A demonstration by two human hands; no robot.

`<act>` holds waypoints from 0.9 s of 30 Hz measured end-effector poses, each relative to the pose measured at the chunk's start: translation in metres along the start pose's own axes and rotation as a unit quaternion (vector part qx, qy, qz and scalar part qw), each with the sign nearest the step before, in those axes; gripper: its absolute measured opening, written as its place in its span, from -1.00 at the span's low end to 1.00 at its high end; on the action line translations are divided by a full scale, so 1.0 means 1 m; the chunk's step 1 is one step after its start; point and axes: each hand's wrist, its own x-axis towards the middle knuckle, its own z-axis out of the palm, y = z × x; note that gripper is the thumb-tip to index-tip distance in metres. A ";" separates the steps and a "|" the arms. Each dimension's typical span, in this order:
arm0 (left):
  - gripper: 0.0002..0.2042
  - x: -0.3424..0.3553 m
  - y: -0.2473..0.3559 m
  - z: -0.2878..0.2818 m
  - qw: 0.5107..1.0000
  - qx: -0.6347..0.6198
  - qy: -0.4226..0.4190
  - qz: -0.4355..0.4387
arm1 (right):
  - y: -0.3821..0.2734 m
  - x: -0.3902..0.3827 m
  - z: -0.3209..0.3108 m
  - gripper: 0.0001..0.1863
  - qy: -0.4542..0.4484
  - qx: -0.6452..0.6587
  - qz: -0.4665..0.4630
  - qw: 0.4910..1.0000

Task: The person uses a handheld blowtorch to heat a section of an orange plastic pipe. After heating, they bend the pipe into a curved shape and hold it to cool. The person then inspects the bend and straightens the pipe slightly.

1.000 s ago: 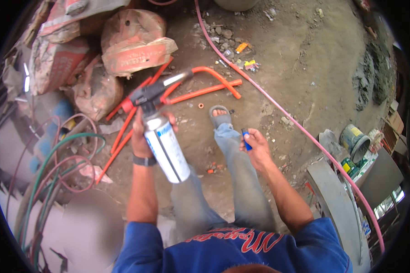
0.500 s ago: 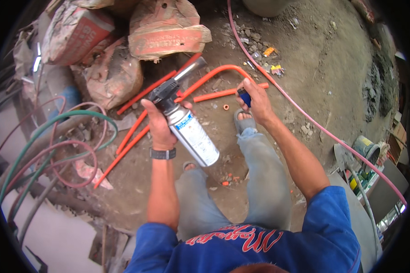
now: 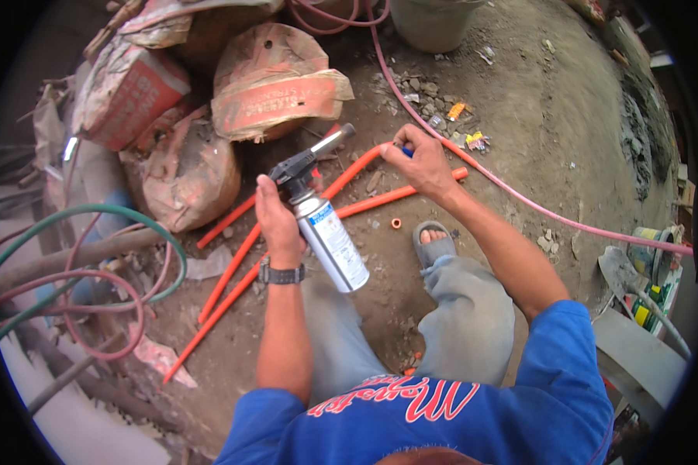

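My left hand is wrapped round a blowtorch on a white and silver gas canister, tilted with its black head and metal nozzle pointing up and right, toward my other hand. My right hand is closed on a small blue lighter, a short way right of the nozzle tip. Behind both hands, orange pipes lie on the dirt, one bent; whether my right fingers touch that bend I cannot tell. A short orange ring lies near my foot.
Torn sacks are piled upper left. Coiled green and pink hoses lie at left; a pink hose crosses to the right. A large bucket stands at the top, a shovel and containers at right, rubble and wrappers beyond the pipes.
My right hand has moved up and forward with the blue lighter, closer to the nozzle. The torch in my left hand has moved right. My head's view has shifted.
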 end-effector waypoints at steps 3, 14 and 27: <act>-0.34 -0.004 0.002 -0.004 1.000 0.016 -0.022 -0.004 | -0.003 -0.008 0.005 -0.63 0.026 0.006 -0.011 1.000; -0.31 -0.020 0.016 -0.042 0.989 0.004 -0.101 -0.105 | -0.020 -0.037 0.027 -0.67 -0.024 0.074 -0.063 0.995; -0.28 -0.043 0.014 -0.060 0.992 0.008 -0.072 -0.105 | -0.029 -0.046 0.042 -0.69 -0.058 0.086 -0.081 0.991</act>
